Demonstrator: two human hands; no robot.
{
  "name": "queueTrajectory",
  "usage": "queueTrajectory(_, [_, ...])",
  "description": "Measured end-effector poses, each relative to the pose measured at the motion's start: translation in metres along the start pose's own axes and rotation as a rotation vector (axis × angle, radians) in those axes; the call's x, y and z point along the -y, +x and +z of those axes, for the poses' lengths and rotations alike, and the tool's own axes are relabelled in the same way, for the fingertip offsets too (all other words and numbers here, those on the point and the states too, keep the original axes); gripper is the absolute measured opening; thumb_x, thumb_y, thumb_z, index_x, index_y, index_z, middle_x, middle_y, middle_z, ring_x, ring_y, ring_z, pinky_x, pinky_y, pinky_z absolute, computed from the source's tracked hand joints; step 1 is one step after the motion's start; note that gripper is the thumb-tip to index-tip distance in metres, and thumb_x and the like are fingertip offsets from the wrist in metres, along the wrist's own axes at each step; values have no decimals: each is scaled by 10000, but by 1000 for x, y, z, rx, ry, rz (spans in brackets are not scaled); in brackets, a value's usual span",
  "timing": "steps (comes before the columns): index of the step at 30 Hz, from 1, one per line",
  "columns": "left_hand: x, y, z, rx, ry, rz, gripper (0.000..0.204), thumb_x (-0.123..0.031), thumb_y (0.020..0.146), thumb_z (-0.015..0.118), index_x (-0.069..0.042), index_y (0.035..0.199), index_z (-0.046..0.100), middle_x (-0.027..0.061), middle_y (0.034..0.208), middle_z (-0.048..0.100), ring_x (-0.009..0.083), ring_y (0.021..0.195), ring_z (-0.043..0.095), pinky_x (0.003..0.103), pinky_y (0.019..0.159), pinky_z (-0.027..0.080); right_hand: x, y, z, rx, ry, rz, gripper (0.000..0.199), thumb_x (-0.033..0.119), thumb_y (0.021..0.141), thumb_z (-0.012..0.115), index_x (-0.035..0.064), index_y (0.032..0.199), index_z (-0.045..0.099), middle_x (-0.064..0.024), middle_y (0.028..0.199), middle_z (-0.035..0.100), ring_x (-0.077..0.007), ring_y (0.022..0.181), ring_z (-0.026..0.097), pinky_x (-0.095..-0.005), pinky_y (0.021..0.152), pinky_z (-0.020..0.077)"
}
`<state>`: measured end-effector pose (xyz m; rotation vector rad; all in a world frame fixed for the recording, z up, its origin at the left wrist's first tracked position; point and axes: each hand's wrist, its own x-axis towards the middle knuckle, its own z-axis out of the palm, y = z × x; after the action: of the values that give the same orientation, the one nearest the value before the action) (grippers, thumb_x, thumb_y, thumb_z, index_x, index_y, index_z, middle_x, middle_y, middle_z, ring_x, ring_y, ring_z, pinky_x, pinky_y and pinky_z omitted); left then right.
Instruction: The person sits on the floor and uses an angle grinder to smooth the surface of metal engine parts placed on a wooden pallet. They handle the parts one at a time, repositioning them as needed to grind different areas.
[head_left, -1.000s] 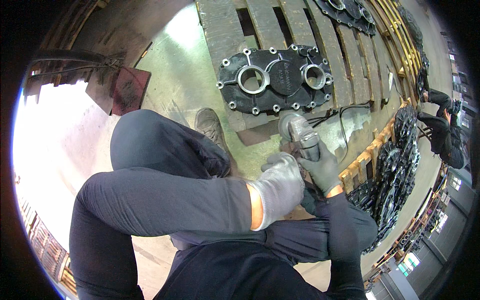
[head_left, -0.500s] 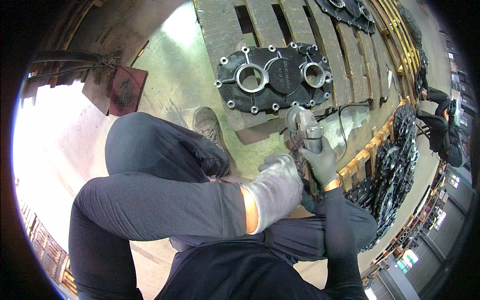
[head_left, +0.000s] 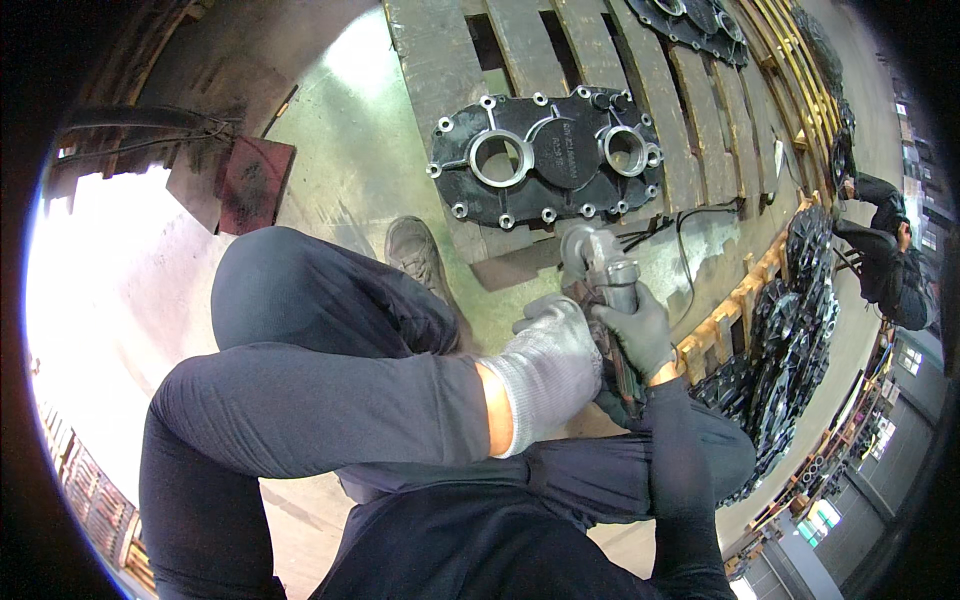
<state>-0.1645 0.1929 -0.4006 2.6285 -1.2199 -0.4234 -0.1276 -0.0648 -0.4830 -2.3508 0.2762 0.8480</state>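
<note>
A grey angle grinder (head_left: 617,282) is held over the floor, with its disc (head_left: 577,246) just short of the casting's near edge. My right hand (head_left: 645,335), in a dark grey glove, is wrapped round its body. Against the grinder's left side my left hand (head_left: 560,345), in a light grey knit glove, is closed on it; its fingertips are partly hidden. Beyond the disc, a black metal housing cover (head_left: 570,160) lies flat on the pallet, with two bright machined bores and several bolt bosses round its rim. The disc and cover are apart.
The cover rests on a wooden pallet (head_left: 435,60), where another black casting (head_left: 690,28) lies farther off. Black castings are piled on the right (head_left: 790,340). A cable (head_left: 685,265) runs beside the pallet. A person (head_left: 885,250) sits at far right. A dark red plate (head_left: 257,185) stands left.
The grinder has drawn back slightly toward me and left, its disc moving away from the cover's edge. My left hand has come up against the grinder.
</note>
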Motion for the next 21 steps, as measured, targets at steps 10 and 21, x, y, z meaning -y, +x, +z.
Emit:
queueTrajectory(10, [-3,-1,-7,74,-49,63,279,-344,793,716,-83,867,781,101,802,696,319,774,681,480,744,520,15,-15,9,-82,-23,-155,613,207,812,910,-19,1331,676,-176,1118,811,-250,988,784,-384,906,599])
queueTrajectory(21, [-4,-9,-8,-64,-115,-8,154,-221,818,704,-92,848,782,84,791,691,285,761,677,427,727,495,15,-2,20,-52,-146,-189,704,245,811,901,23,1420,627,-210,1220,764,-341,1110,753,-437,955,582])
